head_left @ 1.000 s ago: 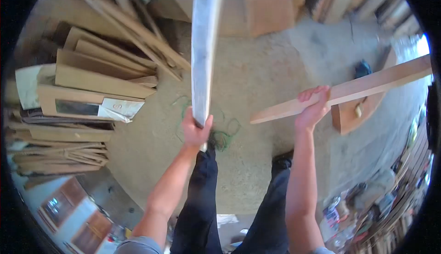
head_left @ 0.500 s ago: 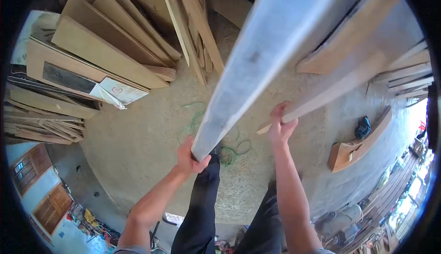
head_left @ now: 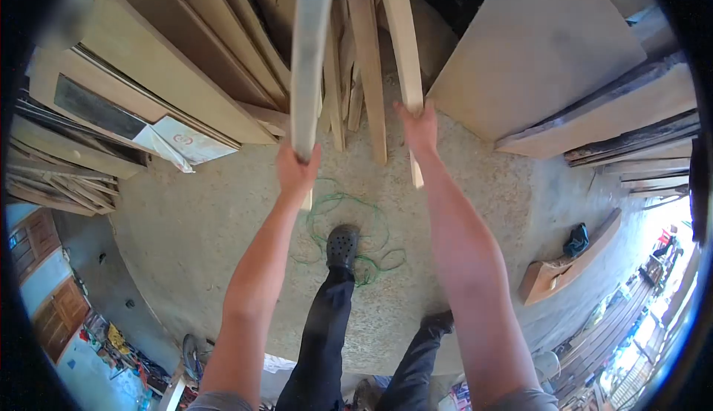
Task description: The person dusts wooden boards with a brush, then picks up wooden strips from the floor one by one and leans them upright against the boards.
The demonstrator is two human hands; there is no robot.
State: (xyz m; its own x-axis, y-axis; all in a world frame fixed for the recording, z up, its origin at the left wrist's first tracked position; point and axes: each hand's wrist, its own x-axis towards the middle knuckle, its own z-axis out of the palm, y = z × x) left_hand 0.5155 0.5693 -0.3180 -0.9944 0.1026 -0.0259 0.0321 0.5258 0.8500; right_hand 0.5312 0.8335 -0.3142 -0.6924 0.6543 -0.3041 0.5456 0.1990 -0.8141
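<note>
Ahead of me, my left hand (head_left: 298,170) is closed round a long wooden board (head_left: 308,69) with a greyish face. The board rises away from me past the top of the view, and its pale lower end shows below the hand. To the right, my right hand (head_left: 419,130) grips a narrower pale wooden strip (head_left: 401,36) near its bottom end. Both pieces stand nearly upright beside other leaning planks (head_left: 364,62). Whether their lower ends touch the floor, I cannot tell.
Wide wooden panels (head_left: 160,54) lean at the left, and a large flat panel (head_left: 542,54) leans at the right. Green string (head_left: 382,222) lies tangled on the concrete floor around my shoe (head_left: 342,246). A curved wooden piece (head_left: 572,266) carries a dark bag (head_left: 576,240).
Both hands have moved forward, toward the leaning planks. The board and the strip have swung from slanting right to nearly upright. My left foot now shows fully on the floor.
</note>
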